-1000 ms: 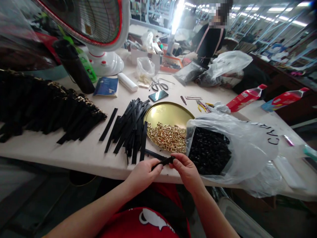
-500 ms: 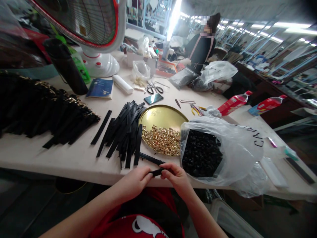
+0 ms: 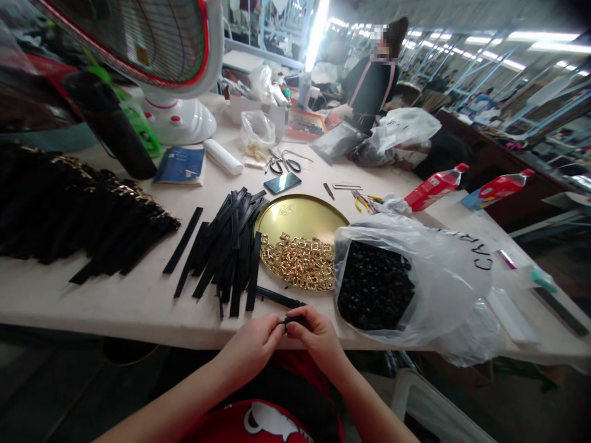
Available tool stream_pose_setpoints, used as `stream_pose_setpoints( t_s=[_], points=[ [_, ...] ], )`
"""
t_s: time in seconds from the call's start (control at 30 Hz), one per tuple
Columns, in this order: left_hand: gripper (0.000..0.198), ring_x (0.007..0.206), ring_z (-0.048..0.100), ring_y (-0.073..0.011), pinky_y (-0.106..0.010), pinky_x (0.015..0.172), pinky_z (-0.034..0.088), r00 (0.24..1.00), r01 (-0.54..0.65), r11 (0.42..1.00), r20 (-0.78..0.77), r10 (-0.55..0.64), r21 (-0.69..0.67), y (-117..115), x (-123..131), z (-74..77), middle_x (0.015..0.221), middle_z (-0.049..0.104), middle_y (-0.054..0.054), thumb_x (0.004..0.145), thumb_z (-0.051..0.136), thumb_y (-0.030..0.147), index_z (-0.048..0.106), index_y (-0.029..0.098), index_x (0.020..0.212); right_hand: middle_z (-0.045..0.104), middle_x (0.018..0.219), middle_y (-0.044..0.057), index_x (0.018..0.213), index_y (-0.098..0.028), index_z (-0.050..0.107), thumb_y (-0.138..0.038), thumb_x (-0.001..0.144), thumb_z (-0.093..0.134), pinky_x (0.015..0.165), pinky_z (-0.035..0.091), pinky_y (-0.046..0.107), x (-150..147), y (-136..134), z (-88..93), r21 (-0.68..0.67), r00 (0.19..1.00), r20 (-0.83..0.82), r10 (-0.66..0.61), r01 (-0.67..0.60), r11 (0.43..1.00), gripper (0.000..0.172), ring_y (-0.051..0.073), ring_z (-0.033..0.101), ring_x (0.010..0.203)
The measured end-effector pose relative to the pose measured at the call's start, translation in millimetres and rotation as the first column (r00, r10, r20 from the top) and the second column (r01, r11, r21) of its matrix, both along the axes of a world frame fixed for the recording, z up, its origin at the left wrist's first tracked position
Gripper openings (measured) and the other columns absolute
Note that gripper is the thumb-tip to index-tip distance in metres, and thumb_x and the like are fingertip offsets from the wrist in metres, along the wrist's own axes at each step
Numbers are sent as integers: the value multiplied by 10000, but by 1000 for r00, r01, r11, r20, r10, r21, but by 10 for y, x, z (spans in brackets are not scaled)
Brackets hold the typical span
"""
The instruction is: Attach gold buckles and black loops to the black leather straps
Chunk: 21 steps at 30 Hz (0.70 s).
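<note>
- From my remote seat, I saw the pale table spanning the view, its near edge by the hands.
- A person stood beyond its far side, in dark clothes with pink straps.
- On my left lay a heap of black straps with gold-coloured metal along its upper edge.
- Behind that, I had a fan, white and red.
- At right, a clear bag lay open, black bits filling its mouth.
- A round gold tray sat just left of the bag.
- Black strips were piled loosely against the tray's left side.
- Two red bottles stood beyond the bag.
- My left hand had its grip closed on one end of a dark piece, knuckles near the table's edge.
- My right hand pinched the same piece, fingertips nearly meeting the left's.
- A blue book and a phone lay farther back.
- The piece sat between both hands in front of the tray, largely hidden by fingers.
- Gold buckles covered the tray's near half.
</note>
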<state>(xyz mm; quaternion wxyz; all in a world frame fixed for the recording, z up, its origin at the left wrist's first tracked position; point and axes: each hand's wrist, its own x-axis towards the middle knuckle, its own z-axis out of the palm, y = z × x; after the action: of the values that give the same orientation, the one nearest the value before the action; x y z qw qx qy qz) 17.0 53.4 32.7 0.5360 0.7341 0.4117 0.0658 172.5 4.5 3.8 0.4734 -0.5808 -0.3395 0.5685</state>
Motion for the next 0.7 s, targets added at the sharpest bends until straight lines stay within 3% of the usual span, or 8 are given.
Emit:
stream_pose_setpoints(
  t_s=[0.13,0.3,0.37,0.43,0.5,0.6,0.63,0.7],
  points=[
    [302,523,510,-126,-222,528,355,998,70,974,11,-69,-214,22,-48,2,614,556,20,842,345,323,499,173,1054,602,579,-27,773,-184,626,-307,655,678,556,442,238,42,-9,-16,6,999,1,-41,41,999,178,112,558,549],
    [482,557,484,-133,-230,559,365,993,-6,991,113,21,-133,26,-51,-26,638,544,7,860,332,352,331,164,1305,596,614,-22,774,-182,599,-360,659,672,561,432,245,-34,-26,-50,16,993,-115,34,-32,999,224,106,529,537],
    [467,630,504,-143,-232,601,375,987,-44,994,150,59,-104,54,-67,-25,713,573,-18,854,356,396,417,168,1256,612,693,-4,838,-193,595,-379,687,644,587,440,262,44,14,-39,83,996,-11,88,-87,993,245,129,550,597],
    [409,689,511,-144,-223,632,376,978,-90,992,179,104,-87,92,-93,-13,770,583,-22,835,395,423,536,178,1130,615,789,22,935,-206,575,-379,739,589,637,440,282,237,117,-12,156,961,272,51,-96,983,262,156,562,682],
    [357,653,492,-127,-206,602,365,970,-140,986,186,156,-93,115,-112,-3,723,561,0,819,420,431,589,176,1003,601,842,51,950,-202,572,-360,797,512,684,418,299,485,273,14,172,730,680,-67,-70,983,228,175,553,734],
    [334,502,392,-88,-189,484,310,958,-193,970,185,219,-149,90,-113,-17,572,447,49,809,423,438,572,165,930,601,857,84,815,-174,590,-296,784,532,699,377,294,768,511,15,-77,196,975,102,-130,989,138,201,557,785],
    [332,474,362,-82,-187,461,294,953,-202,964,193,234,-171,70,-112,-30,545,411,60,809,419,441,560,162,924,606,840,82,783,-171,586,-286,772,549,687,370,284,816,566,6,-145,101,982,160,-143,979,121,201,562,780],
    [332,445,329,-77,-185,436,276,944,-213,956,211,256,-203,26,-119,-59,515,363,75,809,413,447,540,157,910,614,809,70,752,-173,576,-269,763,560,657,358,265,851,621,-12,-196,33,978,204,-166,966,98,191,569,761]
  ],
)
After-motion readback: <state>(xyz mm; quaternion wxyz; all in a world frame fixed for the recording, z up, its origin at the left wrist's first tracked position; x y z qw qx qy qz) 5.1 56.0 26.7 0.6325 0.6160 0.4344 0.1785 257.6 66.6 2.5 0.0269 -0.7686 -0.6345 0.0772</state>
